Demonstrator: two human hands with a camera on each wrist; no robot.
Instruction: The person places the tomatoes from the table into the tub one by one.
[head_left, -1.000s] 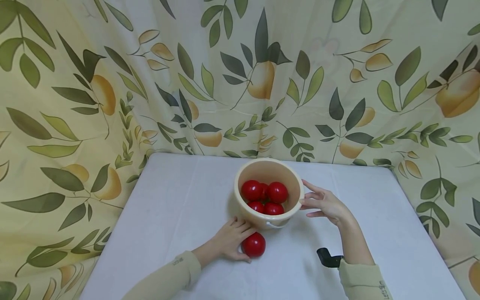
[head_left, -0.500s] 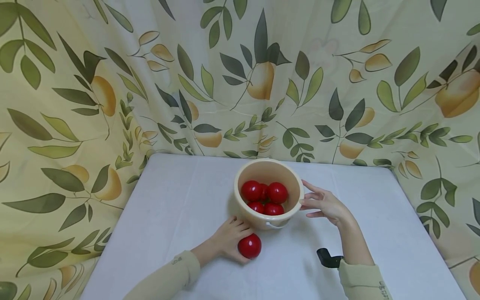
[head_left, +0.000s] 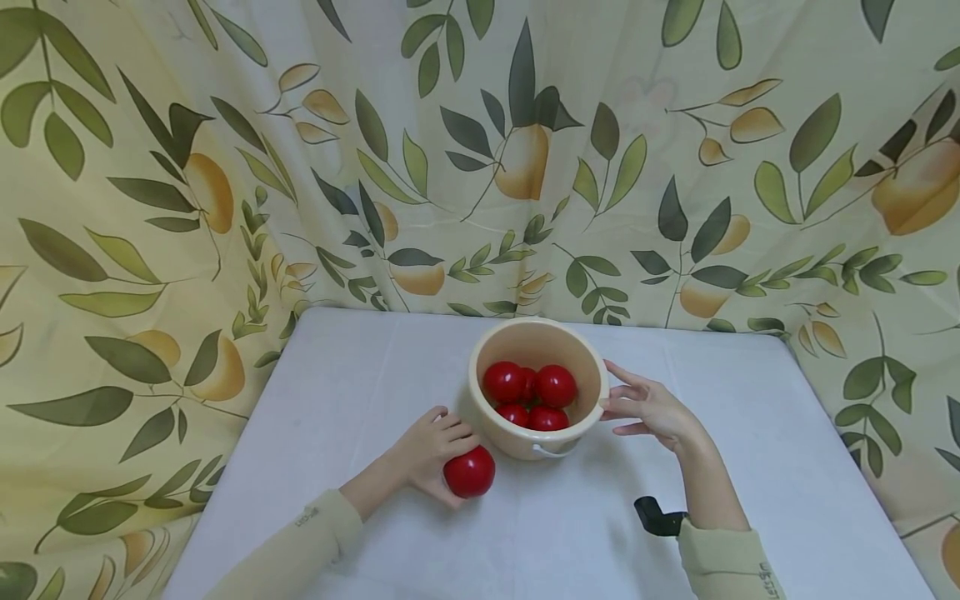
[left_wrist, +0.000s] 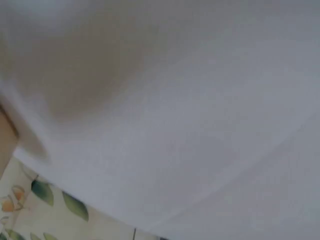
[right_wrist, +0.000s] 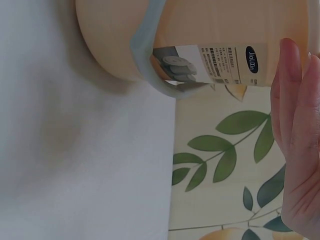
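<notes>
My left hand (head_left: 433,454) holds a glossy red ball (head_left: 469,472) at the front left of a cream bucket (head_left: 517,442), fingers over its far side and thumb below. Inside the bucket lie several more red balls (head_left: 556,385). On the bucket's right side, my right hand (head_left: 651,410) touches the wall near the rim with extended fingers. The right wrist view shows those fingers (right_wrist: 290,75) lying nearly straight against the bucket wall beside a printed label (right_wrist: 225,64). Neither the left hand nor its ball shows in the left wrist view.
The bucket's pale handle (head_left: 553,452) hangs down at its front. A white cloth covers the table (head_left: 360,375). Behind and around it hangs a curtain (head_left: 465,167) printed with leaves and fruit. A black device (head_left: 660,517) sits at the right wrist.
My left hand has moved the red ball leftward and a little away from me, along the bucket's front left side. The right hand and the bucket stay in place.
</notes>
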